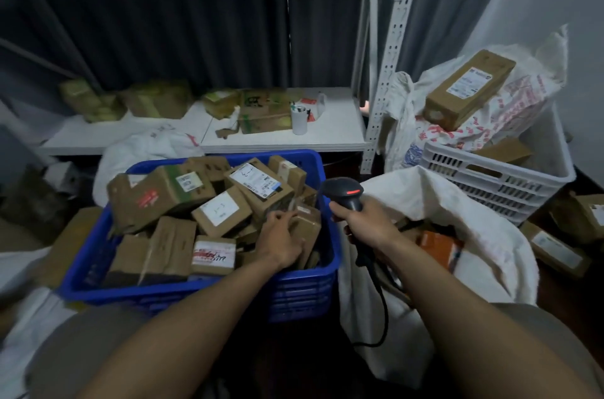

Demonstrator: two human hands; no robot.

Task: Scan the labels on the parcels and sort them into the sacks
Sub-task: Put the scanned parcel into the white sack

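head view: looks down onto a cluttered floor in front of a white shelf [284,142].
left hand [281,240]: reaches into the right end of the blue crate, fingers curled onto a small brown parcel [307,230] and grasping it.
small brown parcel: stands on edge among the others, against the crate's right wall.
right hand [366,222]: holds the scanner just right of the crate, fingers clenched round the handle.
scanner [343,191]: black, with a red strip lit on its head, raised above the crate's right rim.
cable [380,297]: hangs from the handle and loops down between crate and near sack.
blue crate [304,294]: sits near and centre on the floor, heaped full.
parcels [222,212]: brown cardboard boxes piled at all angles, several with white labels facing up.
near sack [474,235]: white, open-mouthed, right of the blue crate; holds an orange parcel [439,248].
white crate [490,183]: stands far right, beyond the near sack.
printed sack [510,111]: rises at the white crate, in it or behind it, cannot tell which.
long parcel [467,91]: lies tilted on top of the printed sack, label up.
far sack [143,147]: white, slumped beyond the blue crate's far left corner.
shelf: carries blurred boxes and a white cup [299,121] of pens.
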